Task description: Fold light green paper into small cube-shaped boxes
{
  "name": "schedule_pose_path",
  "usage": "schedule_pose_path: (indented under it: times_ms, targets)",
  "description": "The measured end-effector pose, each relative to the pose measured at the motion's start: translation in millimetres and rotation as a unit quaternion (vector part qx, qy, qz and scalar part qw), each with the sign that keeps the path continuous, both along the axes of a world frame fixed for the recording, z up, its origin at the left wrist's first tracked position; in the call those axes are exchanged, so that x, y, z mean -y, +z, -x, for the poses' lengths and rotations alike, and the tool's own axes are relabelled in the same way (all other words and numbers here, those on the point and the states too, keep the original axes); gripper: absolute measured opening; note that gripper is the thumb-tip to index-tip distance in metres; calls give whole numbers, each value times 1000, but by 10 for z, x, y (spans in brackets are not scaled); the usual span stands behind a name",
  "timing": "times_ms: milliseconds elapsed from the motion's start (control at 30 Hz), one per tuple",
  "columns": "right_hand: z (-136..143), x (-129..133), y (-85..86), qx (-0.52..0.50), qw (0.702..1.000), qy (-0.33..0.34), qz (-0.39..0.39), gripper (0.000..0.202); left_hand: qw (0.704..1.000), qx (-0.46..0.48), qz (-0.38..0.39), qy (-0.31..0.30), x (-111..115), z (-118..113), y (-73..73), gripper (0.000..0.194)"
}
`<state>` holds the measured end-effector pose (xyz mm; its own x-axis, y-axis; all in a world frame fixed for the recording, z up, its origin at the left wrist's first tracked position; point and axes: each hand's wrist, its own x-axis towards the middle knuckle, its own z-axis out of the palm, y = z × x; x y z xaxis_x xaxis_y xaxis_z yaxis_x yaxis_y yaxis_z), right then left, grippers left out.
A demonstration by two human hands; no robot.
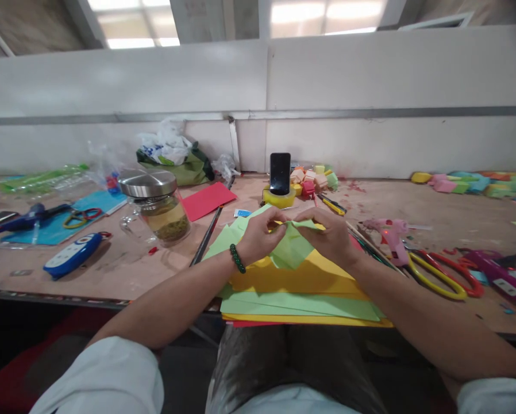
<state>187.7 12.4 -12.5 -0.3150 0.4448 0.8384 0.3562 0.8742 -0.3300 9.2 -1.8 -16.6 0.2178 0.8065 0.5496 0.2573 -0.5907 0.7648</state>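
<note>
Between my two hands is a folded sheet of light green paper (pixel 291 248), held up above a stack of paper. My left hand (pixel 264 233), with a dark green bead bracelet at the wrist, pinches its upper left part. On the other side my right hand (pixel 329 236) grips its upper right edge, fingers closed. Below lie yellow sheets (pixel 292 279) over green sheets (pixel 301 305), with a little red at the bottom. More light green paper (pixel 226 238) spreads out to the left, partly behind my left hand.
A glass jar mug (pixel 165 218) and a red card (pixel 208 200) stand left. Upright behind my hands is a phone (pixel 280 172) by yellow tape (pixel 279 198) and folded paper pieces (pixel 314 181). A pink glue gun (pixel 391 236) and yellow-red scissors (pixel 439 276) lie right.
</note>
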Motion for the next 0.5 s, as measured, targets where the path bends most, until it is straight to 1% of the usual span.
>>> schedule_pose_path:
  times_ms: [67, 133, 200, 300, 367, 433, 500]
  targets:
    - [11, -26, 0, 1, 996, -35, 83, 7, 998, 1, 60, 5, -53, 16, 14, 7]
    - [7, -52, 13, 5, 985, -48, 164, 5, 993, 5, 116, 3, -100, 37, 26, 9]
    - [-4, -72, 30, 5, 969, -25, 244, 5, 985, 6, 172, -2, -131, 61, 34, 10]
    - [-18, -100, 34, -9, 934, 51, 353, 9, 966, -2, 259, -8, -150, 93, 44, 12]
    - [-24, -130, 16, -23, 916, 87, 391, 14, 952, -7, 306, -15, -152, 106, 53, 14]
    - [-31, -167, -11, -34, 909, 101, 403, 19, 943, -7, 331, -21, -153, 113, 63, 15]
    - [-39, -200, -33, -38, 906, 105, 409, 23, 941, 0, 338, -29, -158, 115, 68, 17]
